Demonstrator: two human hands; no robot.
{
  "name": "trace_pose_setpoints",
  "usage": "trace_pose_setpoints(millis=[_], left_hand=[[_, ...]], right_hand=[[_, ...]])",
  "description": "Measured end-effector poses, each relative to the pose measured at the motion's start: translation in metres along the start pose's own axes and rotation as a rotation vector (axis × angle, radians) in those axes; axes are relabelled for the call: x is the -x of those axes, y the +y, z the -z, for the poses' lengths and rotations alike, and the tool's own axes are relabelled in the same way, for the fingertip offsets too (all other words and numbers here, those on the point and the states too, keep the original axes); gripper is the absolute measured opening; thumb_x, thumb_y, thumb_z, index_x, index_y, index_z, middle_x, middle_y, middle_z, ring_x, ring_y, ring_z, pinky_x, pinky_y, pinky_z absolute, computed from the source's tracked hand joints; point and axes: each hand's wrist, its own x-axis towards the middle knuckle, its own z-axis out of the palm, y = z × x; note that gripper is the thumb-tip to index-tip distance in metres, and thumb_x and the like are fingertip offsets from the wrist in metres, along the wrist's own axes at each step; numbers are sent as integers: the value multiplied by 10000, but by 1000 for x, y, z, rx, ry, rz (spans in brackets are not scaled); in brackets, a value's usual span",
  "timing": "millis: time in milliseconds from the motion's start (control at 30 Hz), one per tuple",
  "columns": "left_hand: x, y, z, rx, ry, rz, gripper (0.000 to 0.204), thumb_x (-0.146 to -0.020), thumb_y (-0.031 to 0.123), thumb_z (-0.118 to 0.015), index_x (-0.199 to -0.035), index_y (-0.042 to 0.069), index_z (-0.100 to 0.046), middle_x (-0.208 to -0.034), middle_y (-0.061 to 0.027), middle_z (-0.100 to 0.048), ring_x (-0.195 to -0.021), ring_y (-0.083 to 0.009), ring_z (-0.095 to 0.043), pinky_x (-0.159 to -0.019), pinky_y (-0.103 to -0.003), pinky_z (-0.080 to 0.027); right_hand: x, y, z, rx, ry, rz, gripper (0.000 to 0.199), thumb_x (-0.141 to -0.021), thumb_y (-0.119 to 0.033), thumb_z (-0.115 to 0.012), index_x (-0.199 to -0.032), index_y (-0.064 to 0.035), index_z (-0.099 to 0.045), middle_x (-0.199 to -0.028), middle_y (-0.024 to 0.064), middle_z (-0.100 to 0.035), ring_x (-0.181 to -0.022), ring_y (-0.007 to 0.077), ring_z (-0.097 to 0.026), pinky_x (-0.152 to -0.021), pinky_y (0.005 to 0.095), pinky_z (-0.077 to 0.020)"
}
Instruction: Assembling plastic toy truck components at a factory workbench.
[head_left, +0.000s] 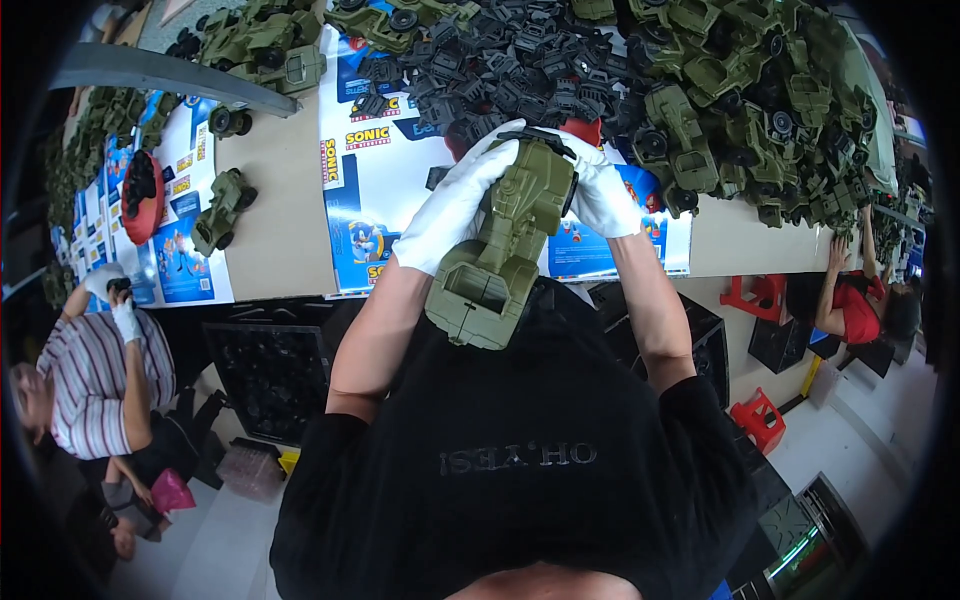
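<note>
An olive-green toy truck (505, 240) is held up in front of my chest, its open bed toward me and its hood end away. My left hand (458, 205), in a white glove, is closed round its left side near the front. On the other side my right hand (606, 193), also gloved in white, grips the front right corner. Across the truck's front end sits a dark bumper-like part (540, 137), with the fingers of both hands at it. My gloves hide much of the truck's front and whether that part is fully seated.
Beyond my hands lies a heap of small black plastic parts (510, 65). Many green toy trucks (740, 100) are piled at the right, more at the far left. Printed sheets (350, 215) cover the table. A grey metal bar (170, 75) crosses the upper left. People work at both sides.
</note>
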Motion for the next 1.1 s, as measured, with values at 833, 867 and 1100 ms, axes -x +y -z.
trace_pose_setpoints(millis=[833, 867, 1100], left_hand=[[-13, -18, 1, -587, 71, -826, 354, -946, 287, -528, -1138, -8, -566, -1115, -151, -580, -1038, -241, -564, -938, -330, -411], [-13, -19, 2, -652, 63, -896, 344, -955, 281, -503, -1117, -15, -572, -1101, -153, -582, -1015, -241, -577, -913, -328, -427], [-9, -17, -6, -737, -2, -1067, 281, -953, 197, -449, -1075, -25, -572, -1011, -163, -589, -930, -255, -593, -845, -336, -452]], right_hand=[[5, -3, -73, 1042, 314, 467, 605, -776, -297, -703, -1279, -19, -514, -1180, 158, -562, -1077, 294, -568, -940, 366, -433], [8, -1, -78, 1008, 353, 472, 576, -783, -270, -686, -1273, -18, -519, -1172, 158, -566, -1071, 294, -570, -935, 365, -433], [15, -9, -81, 1098, 339, 619, 419, -765, -160, -641, -1143, 0, -555, -1074, 173, -581, -961, 309, -582, -864, 364, -450]])
